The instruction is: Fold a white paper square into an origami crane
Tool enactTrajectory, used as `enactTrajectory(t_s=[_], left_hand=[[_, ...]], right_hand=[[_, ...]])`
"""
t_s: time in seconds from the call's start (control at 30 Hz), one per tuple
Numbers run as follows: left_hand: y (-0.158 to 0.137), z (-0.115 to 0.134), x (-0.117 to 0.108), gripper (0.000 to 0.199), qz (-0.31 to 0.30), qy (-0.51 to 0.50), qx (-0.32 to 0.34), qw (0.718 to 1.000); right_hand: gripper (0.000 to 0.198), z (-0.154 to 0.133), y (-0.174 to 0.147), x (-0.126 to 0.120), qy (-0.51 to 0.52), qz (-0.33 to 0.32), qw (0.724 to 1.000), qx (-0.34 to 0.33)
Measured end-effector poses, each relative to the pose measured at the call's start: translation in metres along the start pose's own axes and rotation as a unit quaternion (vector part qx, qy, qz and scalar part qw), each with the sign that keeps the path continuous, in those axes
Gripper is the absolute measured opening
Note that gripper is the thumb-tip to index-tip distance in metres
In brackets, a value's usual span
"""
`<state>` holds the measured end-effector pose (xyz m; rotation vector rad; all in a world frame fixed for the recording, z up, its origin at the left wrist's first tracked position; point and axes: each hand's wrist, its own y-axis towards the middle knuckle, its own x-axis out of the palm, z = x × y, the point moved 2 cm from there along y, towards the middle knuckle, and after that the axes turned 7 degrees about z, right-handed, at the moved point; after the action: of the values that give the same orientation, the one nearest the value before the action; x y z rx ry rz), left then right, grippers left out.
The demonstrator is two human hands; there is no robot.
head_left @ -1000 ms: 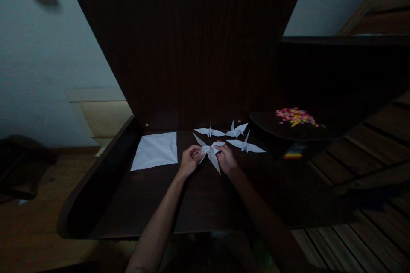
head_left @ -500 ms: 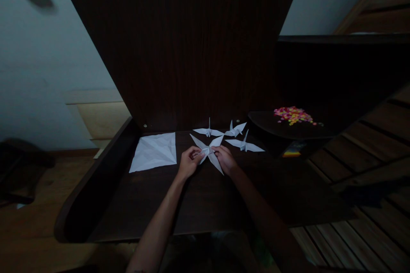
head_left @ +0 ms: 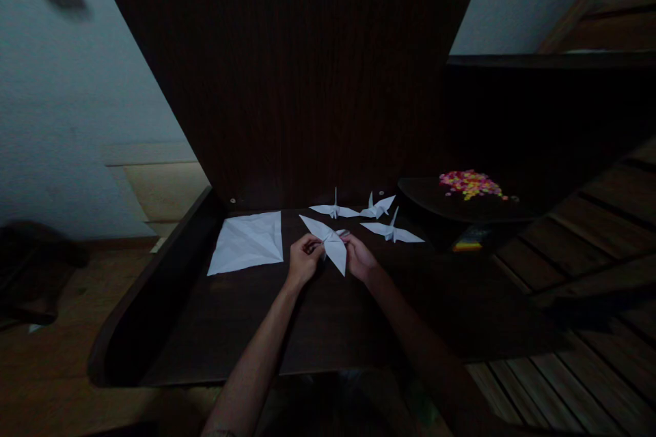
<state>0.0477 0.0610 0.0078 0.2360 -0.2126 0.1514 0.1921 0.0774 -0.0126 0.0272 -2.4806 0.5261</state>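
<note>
Between my hands, just above the dark desk, is a partly folded white origami crane with two broad pointed flaps, one toward the far left and one toward me. My left hand pinches its left side. The fingers of my right hand close on its right side, with the tips partly hidden behind the paper. Beyond it, three finished paper cranes sit on the desk: one at the back, one behind to the right and one nearer on the right.
A creased white paper sheet lies flat on the left, near the raised side panel. On a rounded shelf at right is a pile of small colourful pieces. A tall dark panel rises behind the desk.
The paper in my hands has turned and its flaps have shifted: four spread points showed before, now mainly two broad ones. Both hands stay nearly in place.
</note>
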Motion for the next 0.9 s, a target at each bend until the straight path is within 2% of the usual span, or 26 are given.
enactTrajectory(t_s=[0.27, 0.47, 0.63, 0.9], left_hand=[[0.005, -0.011, -0.001, 0.032, 0.035, -0.086, -0.05, 0.994], [0.009, -0.006, -0.007, 0.037, 0.039, -0.12, -0.081, 0.989], [0.008, -0.004, -0.009, 0.037, 0.017, -0.135, -0.109, 0.985], [0.006, -0.007, -0.007, 0.04, 0.002, -0.154, -0.139, 0.978]], right_hand=[[0.011, 0.012, 0.0, 0.0, 0.021, 0.011, 0.999, -0.03], [0.039, 0.002, -0.005, -0.002, -0.007, 0.046, 0.991, -0.125], [0.027, -0.006, -0.01, 0.002, -0.056, 0.021, 0.985, -0.162], [0.038, 0.009, -0.012, 0.011, -0.098, -0.025, 0.982, -0.158]])
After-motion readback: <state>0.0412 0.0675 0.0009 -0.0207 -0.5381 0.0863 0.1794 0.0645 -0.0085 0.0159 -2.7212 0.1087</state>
